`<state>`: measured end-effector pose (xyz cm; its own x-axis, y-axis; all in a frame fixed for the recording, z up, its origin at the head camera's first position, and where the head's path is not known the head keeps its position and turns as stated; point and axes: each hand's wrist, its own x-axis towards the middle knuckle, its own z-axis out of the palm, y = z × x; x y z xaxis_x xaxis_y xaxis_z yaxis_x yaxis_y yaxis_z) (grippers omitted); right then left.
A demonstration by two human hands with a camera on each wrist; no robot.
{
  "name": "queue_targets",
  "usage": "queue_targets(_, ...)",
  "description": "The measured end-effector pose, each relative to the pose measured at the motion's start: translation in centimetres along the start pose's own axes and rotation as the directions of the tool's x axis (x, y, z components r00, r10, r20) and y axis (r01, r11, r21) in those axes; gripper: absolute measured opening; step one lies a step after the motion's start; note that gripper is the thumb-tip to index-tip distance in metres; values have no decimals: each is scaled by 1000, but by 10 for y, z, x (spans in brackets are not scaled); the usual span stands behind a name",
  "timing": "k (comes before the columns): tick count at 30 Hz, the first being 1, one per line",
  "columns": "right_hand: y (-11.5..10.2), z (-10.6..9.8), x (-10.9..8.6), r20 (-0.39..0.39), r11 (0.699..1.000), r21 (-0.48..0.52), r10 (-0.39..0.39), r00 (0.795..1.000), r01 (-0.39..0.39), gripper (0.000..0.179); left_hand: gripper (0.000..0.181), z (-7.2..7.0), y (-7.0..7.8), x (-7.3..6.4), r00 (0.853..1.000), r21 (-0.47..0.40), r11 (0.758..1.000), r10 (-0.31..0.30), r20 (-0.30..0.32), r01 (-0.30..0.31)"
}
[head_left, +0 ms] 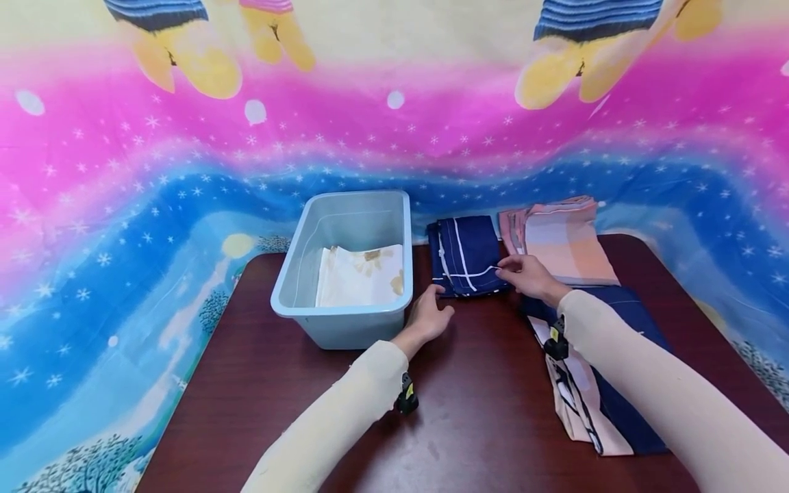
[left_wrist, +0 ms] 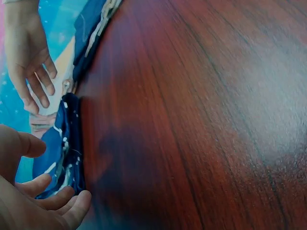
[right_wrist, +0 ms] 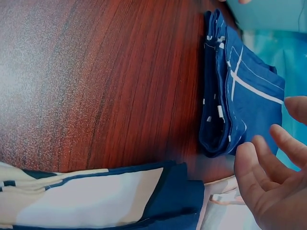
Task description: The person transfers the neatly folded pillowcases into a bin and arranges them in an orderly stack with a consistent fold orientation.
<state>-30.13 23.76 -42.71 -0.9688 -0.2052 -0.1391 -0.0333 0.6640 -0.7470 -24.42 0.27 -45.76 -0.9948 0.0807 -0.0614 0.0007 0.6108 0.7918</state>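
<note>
A folded navy cloth with white lines lies on the table right of the tub. My left hand is by its near left corner, fingers parted and loosely bent, holding nothing. On the other side, my right hand is at the cloth's right edge. The right wrist view shows that hand with spread, relaxed fingers beside the folded cloth; whether a fingertip touches it I cannot tell. Stacked folds of the cloth face me in the left wrist view.
A pale blue plastic tub holds a folded white cloth with tan flowers. Behind right lies a folded pink and peach cloth. A navy and cream cloth lies under my right forearm. Printed fabric hangs behind the brown table.
</note>
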Motion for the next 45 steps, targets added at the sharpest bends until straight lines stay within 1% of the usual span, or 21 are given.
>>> queue_targets(3, 3, 1, 2, -4, 1000, 6, 2, 1000, -2, 46, 43, 3, -2, 2, 1000, 30, 1000, -8, -1, 8)
queue_targets(10, 9, 4, 5, -14, 1000, 16, 19, 1000, -19, 45, 49, 7, -3, 7, 999, 30, 999, -45, 21, 44)
queue_targets(13, 11, 5, 6, 3, 999, 31, 33, 999, -33, 48, 51, 8, -3, 9, 998, 26, 998, -58, 29, 58)
queue_targets(17, 13, 6, 8, 29, 997, 47, 58, 998, -60, 54, 52, 9, -2, 10, 998, 20, 998, -57, 2, 57)
queue_targets(19, 14, 5, 9, 50, 995, 58, 82, 995, -85, 59, 54, 8, -1, 11, 999, 19, 998, -53, -15, 53)
queue_targets(21, 14, 5, 11, 78, 991, 62, 112, 991, -117, 64, 57, 7, 0, 12, 999, 14, 999, -52, -16, 52)
queue_targets(24, 13, 5, 12, 126, 984, 82, 149, 981, -160, 70, 66, 6, 1, 13, 999, 2, 999, -34, 17, 34)
queue_targets(26, 13, 5, 13, 145, 980, 96, 161, 976, -176, 72, 72, 6, 0, 14, 998, -5, 1000, -24, 61, 25)
queue_targets(29, 13, 5, 14, 155, 975, 113, 174, 972, -193, 72, 78, 5, -1, 14, 992, -15, 1000, -7, 129, 9)
queue_targets(31, 11, 6, 15, 159, 972, 119, 184, 970, -204, 73, 80, 4, -3, 15, 986, -18, 1000, -9, 168, 12)
queue_targets(34, 7, 7, 16, 169, 968, 118, 201, 965, -222, 75, 81, 3, -4, 15, 981, -33, 999, -7, 191, 14)
queue_targets(35, 7, 7, 16, 172, 966, 126, 204, 964, -227, 76, 81, 3, -5, 15, 981, -30, 999, -17, 196, 23)
queue_targets(37, 7, 6, 17, 178, 960, 150, 209, 961, -237, 77, 80, 3, -5, 14, 981, -34, 999, -22, 191, 29)
queue_targets(41, 10, 5, 17, 186, 947, 200, 216, 959, -252, 76, 77, 2, -3, 10, 987, -37, 999, -27, 160, 33)
queue_targets(42, 10, 5, 17, 193, 947, 200, 213, 958, -251, 75, 76, 1, -3, 9, 988, -40, 999, -21, 151, 28)
queue_targets(45, 13, 5, 16, 221, 955, 176, 200, 955, -241, 71, 75, 1, -3, 8, 991, -22, 999, -37, 128, 40)
